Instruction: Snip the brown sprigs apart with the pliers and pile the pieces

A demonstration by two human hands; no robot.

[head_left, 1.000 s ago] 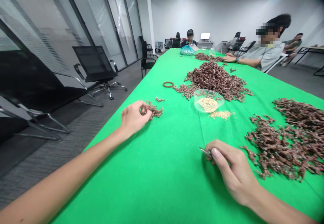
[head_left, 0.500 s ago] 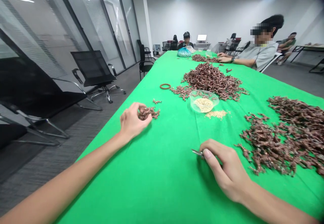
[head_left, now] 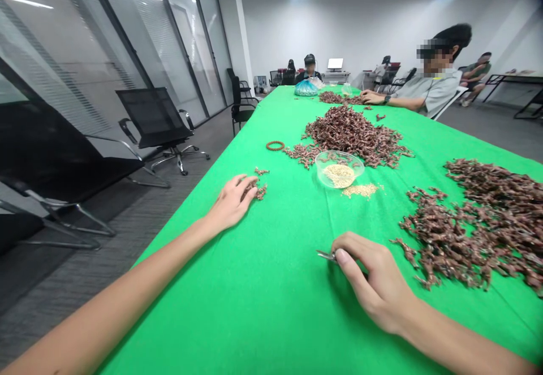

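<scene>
My left hand (head_left: 232,201) lies over a small heap of brown, knotty dried pieces (head_left: 259,192), fingers stretched across it and thumb at its near side. The fingers partly hide the heap. A single loose piece (head_left: 262,171) rests just beyond. In my right hand (head_left: 373,281), thumb and fingers pinch a small metal tool (head_left: 326,255) with slim, tweezer-like tips pointing left; its rear is hidden in the hand. Ahead stands a clear plastic bowl (head_left: 319,175) holding pale, seed-like bits, with a spill of the same bits (head_left: 362,190) on the cloth beside it.
A green cloth (head_left: 263,284) covers the long table. Big piles of brown pieces lie in the middle (head_left: 352,134) and at the right (head_left: 475,239). A brown beaded ring (head_left: 275,146) lies left of the bowl. A co-worker (head_left: 436,86) sits at the right; chairs (head_left: 153,120) stand at the left.
My left hand has shifted slightly right and its fingers have uncurled, now lying flatter over the small heap. My right hand still holds the metal tool in nearly the same place.
</scene>
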